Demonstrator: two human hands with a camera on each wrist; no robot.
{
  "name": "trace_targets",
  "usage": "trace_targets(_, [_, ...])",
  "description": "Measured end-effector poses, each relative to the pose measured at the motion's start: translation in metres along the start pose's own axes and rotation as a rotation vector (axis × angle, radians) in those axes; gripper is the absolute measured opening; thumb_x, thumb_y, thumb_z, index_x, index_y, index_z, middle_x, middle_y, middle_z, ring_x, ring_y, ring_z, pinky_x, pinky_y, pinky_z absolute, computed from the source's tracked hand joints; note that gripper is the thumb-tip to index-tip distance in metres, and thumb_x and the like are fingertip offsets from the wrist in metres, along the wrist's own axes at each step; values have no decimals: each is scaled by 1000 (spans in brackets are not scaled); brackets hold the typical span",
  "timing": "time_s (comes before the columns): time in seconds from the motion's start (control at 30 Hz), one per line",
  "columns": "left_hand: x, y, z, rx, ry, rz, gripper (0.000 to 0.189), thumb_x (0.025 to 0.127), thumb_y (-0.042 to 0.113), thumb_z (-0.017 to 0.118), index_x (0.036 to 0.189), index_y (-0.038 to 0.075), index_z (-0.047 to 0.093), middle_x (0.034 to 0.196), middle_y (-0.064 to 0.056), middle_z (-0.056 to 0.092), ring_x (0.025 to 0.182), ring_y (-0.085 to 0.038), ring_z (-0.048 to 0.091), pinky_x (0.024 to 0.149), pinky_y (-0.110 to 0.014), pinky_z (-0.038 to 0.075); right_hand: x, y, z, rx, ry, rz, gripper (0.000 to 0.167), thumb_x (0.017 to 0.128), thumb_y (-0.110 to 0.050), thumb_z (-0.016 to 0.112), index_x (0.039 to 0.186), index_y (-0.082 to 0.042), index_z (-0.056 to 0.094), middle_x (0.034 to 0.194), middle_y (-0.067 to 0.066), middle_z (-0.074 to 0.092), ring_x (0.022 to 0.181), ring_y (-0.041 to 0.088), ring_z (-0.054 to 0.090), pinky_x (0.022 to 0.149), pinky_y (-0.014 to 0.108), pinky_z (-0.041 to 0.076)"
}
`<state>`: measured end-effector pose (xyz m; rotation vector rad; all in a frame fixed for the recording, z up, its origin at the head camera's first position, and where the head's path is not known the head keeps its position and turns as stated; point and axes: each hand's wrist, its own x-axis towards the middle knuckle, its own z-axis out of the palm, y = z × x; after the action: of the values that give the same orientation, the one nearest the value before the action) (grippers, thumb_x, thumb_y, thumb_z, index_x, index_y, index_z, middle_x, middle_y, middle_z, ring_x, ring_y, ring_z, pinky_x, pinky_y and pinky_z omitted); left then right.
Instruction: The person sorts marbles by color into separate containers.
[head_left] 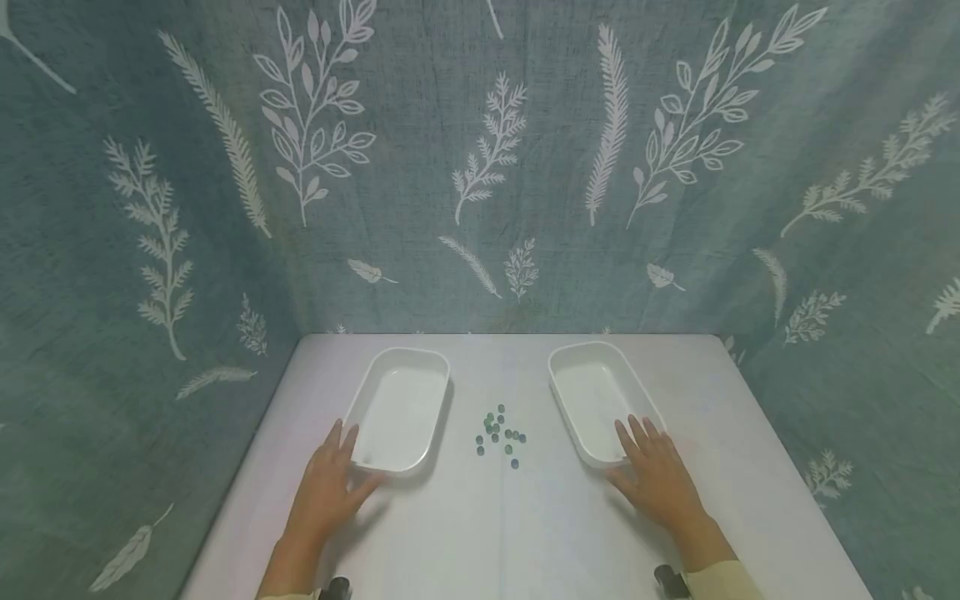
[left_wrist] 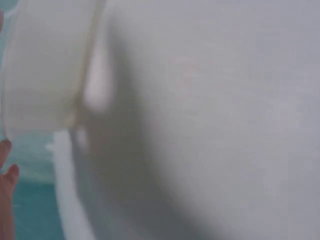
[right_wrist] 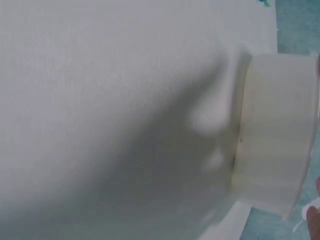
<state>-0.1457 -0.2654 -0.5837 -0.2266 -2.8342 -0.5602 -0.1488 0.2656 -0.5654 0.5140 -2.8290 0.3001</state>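
My left hand (head_left: 327, 487) is at the near left corner of a white rectangular tray (head_left: 442, 410), its fingers extended and spread along the rim. Over the near right edge of a second white tray (head_left: 564, 408) my right hand (head_left: 656, 479) reaches with straight, parted fingers. Neither hand grips anything. Several small green-blue glass beads (head_left: 496, 428) lie scattered on the table between the trays. In the left wrist view, fingertips (left_wrist: 9, 177) show at the left edge beside the tray's side wall (left_wrist: 45, 65). The right wrist view shows the other tray's wall (right_wrist: 275, 130) with fingertips at the frame's right edge.
A white cloth (head_left: 480, 533) covers the table. Grey-blue curtains (head_left: 480, 275) with white leaf prints rise along its back and both sides. Dark wrist-worn devices (head_left: 667, 579) show near the sleeves.
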Motion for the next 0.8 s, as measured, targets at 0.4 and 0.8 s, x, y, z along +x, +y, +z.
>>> trace_targets(0.4, [-3,-8,26,-642,92,-520,77,100,52,42,158,23,1,160,-14,18,141,-41,25,110,-61,25,10,-12,5,99,86,6,65,84,-23,75,140,-2,48,136,19,54,131,41,41,108,55,32])
trace_targets(0.8, [-6,-2,37,-613,170,-434,75,97,43,55,157,21,15,158,-12,25,143,-37,21,114,-60,12,16,-30,13,203,260,-22,58,76,-8,79,129,-2,59,119,16,65,116,35,55,96,49,47])
